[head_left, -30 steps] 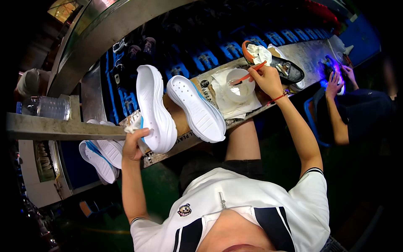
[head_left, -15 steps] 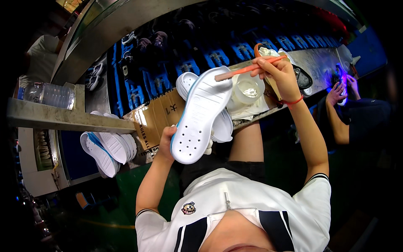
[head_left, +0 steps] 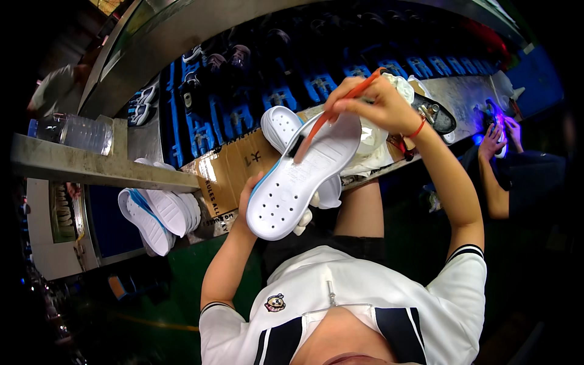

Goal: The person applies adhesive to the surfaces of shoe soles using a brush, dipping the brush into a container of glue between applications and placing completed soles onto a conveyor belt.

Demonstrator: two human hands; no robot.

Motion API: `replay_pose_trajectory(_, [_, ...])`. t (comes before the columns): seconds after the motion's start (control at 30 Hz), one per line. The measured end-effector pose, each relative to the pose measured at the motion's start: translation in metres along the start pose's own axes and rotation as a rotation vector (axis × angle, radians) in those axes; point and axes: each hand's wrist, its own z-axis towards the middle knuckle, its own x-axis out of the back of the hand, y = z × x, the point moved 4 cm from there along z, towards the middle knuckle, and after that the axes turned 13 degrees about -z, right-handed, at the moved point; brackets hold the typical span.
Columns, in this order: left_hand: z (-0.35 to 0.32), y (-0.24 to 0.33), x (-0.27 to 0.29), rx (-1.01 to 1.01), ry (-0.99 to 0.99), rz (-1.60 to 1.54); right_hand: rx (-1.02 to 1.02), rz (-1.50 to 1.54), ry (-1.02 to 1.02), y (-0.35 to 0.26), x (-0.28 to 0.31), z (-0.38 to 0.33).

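My left hand [head_left: 248, 193] grips a white shoe sole [head_left: 286, 191] with a blue edge, thumb along its left side. Its other fingers are under the sole, and white-covered fingertips [head_left: 302, 222] show at the right edge. Small round holes dot the end of the sole nearest me. In my right hand [head_left: 386, 108] is an orange brush [head_left: 317, 126], slanting down to the left. The brush's bristle end is over the sole's upper surface, near its middle left edge. Behind the held sole are another white sole [head_left: 281, 126] and a white translucent cup [head_left: 372, 135], partly covered.
On the bench lies brown cardboard [head_left: 234, 167]. Several stacked white soles [head_left: 173, 210] sit at left, below a metal bar [head_left: 109, 167]. Blue racks [head_left: 280, 94] with dark shoes run behind. A black shoe part [head_left: 443, 115] lies at right, near another person's hands [head_left: 493, 141].
The brush has moved from the sole's far end down to the left, toward its middle, and now points more steeply downward. The sole has shifted slightly right.
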Motion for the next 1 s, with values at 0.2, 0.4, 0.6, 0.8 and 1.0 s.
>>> replay_pose_trajectory(0.2, [-0.004,0.000,-0.007,-0.095,-0.104,0.095,-0.223,-0.279,0.126,0.037,0.061,-0.024])
replay_pose_trajectory(0.4, [-0.002,0.010,0.012,-0.326,0.035,0.450,-0.170,-0.256,0.400,0.029,0.023,-0.056])
replay_pose_trajectory(0.6, [-0.014,0.042,0.031,-0.636,0.201,0.666,-0.174,-0.089,0.359,-0.001,-0.026,-0.062])
replay_pose_trajectory(0.8, [-0.019,0.044,0.013,-0.897,0.304,0.751,-0.022,-0.292,0.322,-0.030,-0.046,-0.057])
replay_pose_trajectory(1.0, [-0.023,0.052,-0.003,-1.116,0.352,0.777,0.142,-0.372,0.337,-0.047,-0.062,-0.049])
